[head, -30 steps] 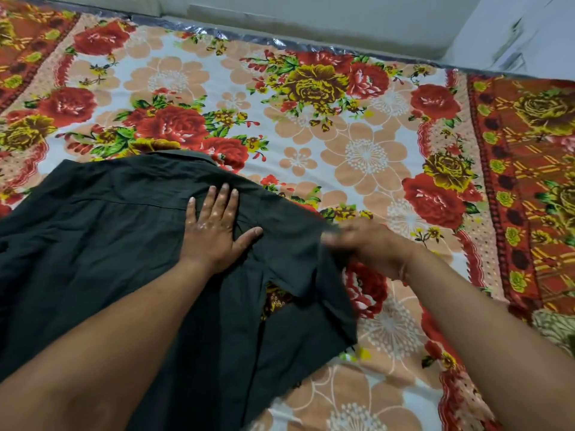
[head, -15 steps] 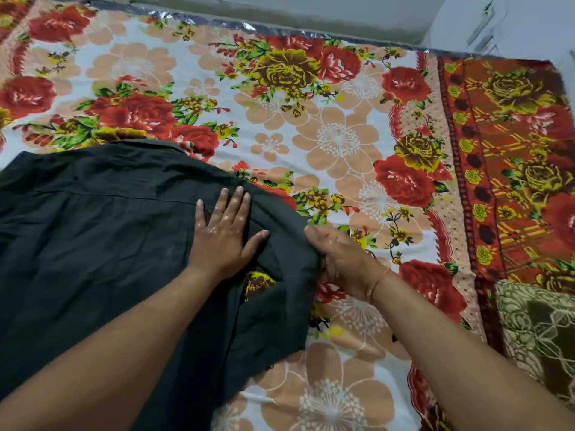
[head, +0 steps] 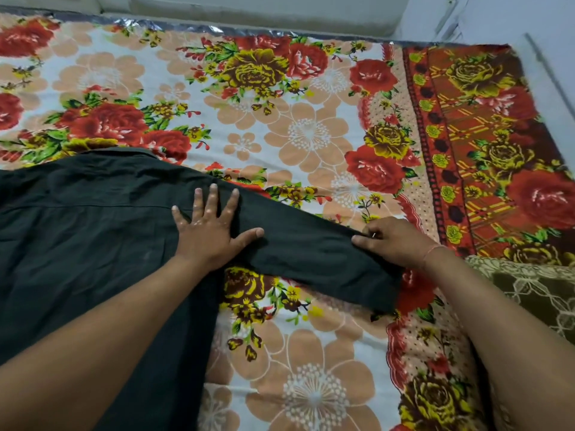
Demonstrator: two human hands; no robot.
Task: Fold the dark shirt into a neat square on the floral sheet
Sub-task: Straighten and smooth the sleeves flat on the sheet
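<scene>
The dark shirt lies flat on the floral sheet, back up, collar at its far edge. Its right sleeve stretches out to the right across the sheet. My left hand presses flat with spread fingers on the shirt near the shoulder. At the sleeve's far end my right hand pinches the cuff edge against the sheet. The shirt's left side runs out of view.
A brown patterned cloth lies at the right, beside my right forearm. The sheet's red border runs along the right side. A pale wall stands beyond the sheet's far edge.
My right hand has drawn the bunched sleeve out to the right and laid it straight. My left hand has stayed pressed on the shoulder.
</scene>
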